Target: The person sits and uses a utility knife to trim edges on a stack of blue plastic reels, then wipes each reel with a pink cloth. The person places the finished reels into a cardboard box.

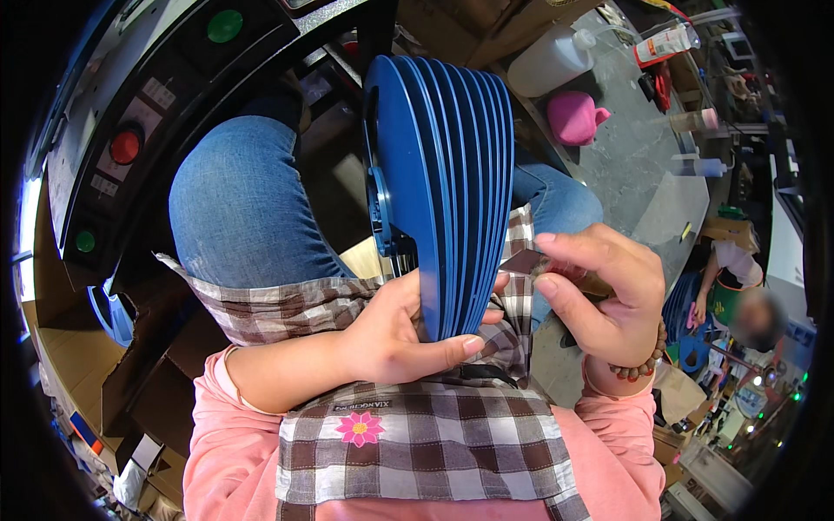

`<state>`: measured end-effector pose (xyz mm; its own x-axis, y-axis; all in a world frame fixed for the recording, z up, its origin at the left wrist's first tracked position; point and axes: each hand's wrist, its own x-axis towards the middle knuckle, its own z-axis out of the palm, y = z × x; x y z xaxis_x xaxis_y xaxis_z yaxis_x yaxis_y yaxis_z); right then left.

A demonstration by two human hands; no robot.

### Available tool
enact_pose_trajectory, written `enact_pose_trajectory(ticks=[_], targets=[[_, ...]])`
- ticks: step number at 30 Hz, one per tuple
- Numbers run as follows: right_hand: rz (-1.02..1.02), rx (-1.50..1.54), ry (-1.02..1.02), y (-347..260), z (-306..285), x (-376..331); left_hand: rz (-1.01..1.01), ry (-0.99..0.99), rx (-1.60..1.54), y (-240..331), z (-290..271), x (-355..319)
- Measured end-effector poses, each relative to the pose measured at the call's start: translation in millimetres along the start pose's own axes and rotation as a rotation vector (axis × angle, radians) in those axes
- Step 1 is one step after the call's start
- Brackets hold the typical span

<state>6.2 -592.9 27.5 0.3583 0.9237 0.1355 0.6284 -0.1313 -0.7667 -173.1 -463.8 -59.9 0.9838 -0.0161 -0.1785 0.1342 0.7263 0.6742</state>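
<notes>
A stack of several blue plastic discs, like reel flanges, stands on edge above my lap with narrow gaps between them. My left hand is closed around the stack's lower end, its thumb along the near edge and fingertips showing on the right side. My right hand pinches a small, thin, dark blade-like piece between thumb and forefinger. The piece's tip is close to the right side of the discs; whether it touches them I cannot tell.
A black machine panel with a red button and green buttons stands at the left, beside cardboard boxes. On the grey table at the right are a white bottle and a pink container. Another person sits far right.
</notes>
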Motion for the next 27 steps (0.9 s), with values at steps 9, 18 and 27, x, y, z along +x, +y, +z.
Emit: enact_pose_trajectory(ticks=[9,18,27], targets=[[-0.041,-0.04,-0.015,-1,0,5,0.029,-0.002,-0.036,-3,0,0],[-0.103,-0.051,-0.169,-1,-5,2,-0.024,-0.026,0.034,-1,-1,0],[-0.089,0.01,-0.076,-1,-7,2,0.027,0.01,-0.073,-6,0,-1]])
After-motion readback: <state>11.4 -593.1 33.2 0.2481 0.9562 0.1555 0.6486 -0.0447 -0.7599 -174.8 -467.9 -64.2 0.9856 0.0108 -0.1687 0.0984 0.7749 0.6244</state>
